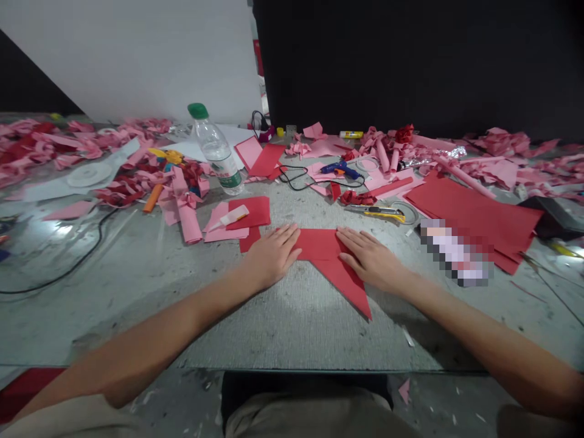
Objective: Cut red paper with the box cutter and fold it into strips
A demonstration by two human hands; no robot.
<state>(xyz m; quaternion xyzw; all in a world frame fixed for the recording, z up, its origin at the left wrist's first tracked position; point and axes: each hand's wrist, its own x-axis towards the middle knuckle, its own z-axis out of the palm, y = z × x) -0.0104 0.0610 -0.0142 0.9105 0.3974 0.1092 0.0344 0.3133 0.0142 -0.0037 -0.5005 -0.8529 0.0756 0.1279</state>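
Folded red paper [322, 244] before middle of surface's [274, 331] near edge, pointed flap [349, 286] toward us. Our left hand [272, 255] and right hand [373, 258] lie flat across it, fingers extended, gripping nothing: apparently pinning fold down. White squeeze bottle [234, 216] beyond left hand, probably for reach.

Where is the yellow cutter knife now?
In the head view, the yellow cutter knife lies right of centre, beyond the right hand and in front of the blue glue gun.
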